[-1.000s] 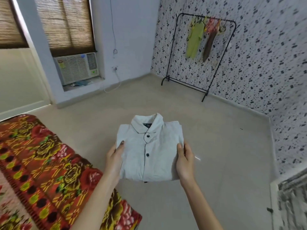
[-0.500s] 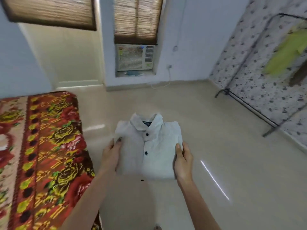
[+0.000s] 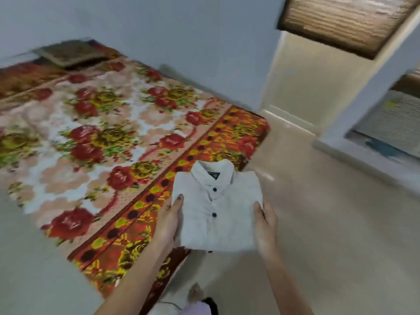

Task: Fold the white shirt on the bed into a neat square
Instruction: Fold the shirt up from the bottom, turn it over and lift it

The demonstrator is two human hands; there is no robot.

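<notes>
Soft, even light filled the room and cast no hard shadows. Motion blur smeared the floral bed cover (image 3: 91, 133), the blinds (image 3: 341, 21) and the window unit (image 3: 395, 123) at the right edge. The white shirt (image 3: 216, 205) at the centre was sharper. Wide-angle distortion tilted the walls (image 3: 159, 23) toward the edges. A small pale glint lay on the floor (image 3: 341, 223).
</notes>
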